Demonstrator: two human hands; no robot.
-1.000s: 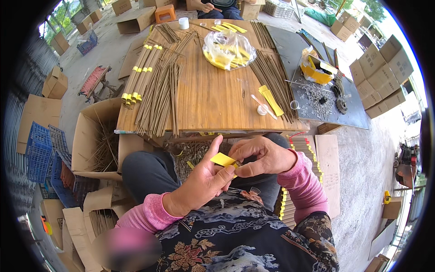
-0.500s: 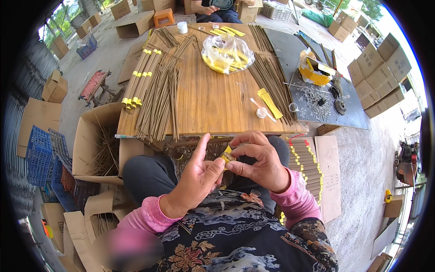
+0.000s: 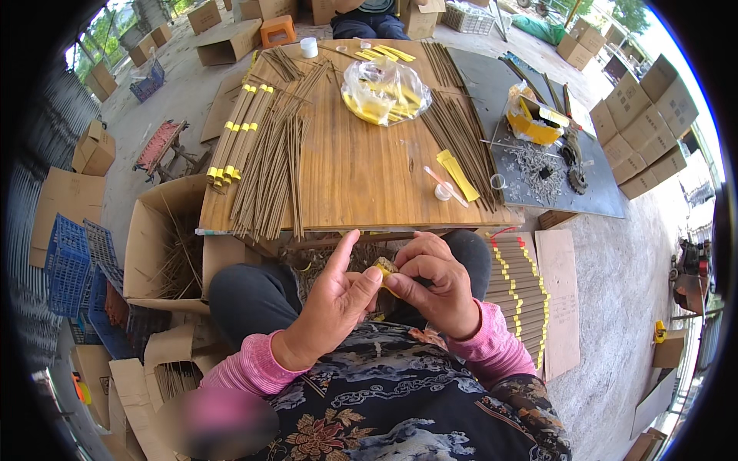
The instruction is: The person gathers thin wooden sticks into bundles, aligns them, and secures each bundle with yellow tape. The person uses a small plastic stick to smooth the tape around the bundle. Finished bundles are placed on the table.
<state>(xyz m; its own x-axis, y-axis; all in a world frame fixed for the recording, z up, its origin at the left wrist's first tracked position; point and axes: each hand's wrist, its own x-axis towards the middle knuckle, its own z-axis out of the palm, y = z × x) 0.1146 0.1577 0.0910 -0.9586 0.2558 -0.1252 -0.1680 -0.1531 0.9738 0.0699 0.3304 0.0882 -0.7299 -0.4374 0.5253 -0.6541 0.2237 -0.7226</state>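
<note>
Over my lap, below the table's near edge, my left hand (image 3: 327,311) and my right hand (image 3: 438,280) meet at a bundle of brown incense sticks (image 3: 386,265). I see it end-on, with a yellow paper band round it near the top; its length below is hidden. My left thumb presses the band while the left index finger points up, free of it. The right thumb and fingers pinch the band from the other side. On the table ahead lie loose incense sticks (image 3: 269,177), yellow-banded bundles (image 3: 238,134) and yellow paper strips (image 3: 459,175).
A plastic bag of yellow strips (image 3: 384,92) and a small cup (image 3: 443,191) with a stick across it stand on the wooden table (image 3: 346,177). Boxes (image 3: 165,253) and blue crates (image 3: 69,265) crowd my left. More banded bundles (image 3: 519,296) lie at right. A person (image 3: 369,23) sits opposite.
My right hand has shifted slightly, its fingers curling closer round the yellow band. The loose yellow paper end that stood up is now wrapped down. My left hand has barely moved.
</note>
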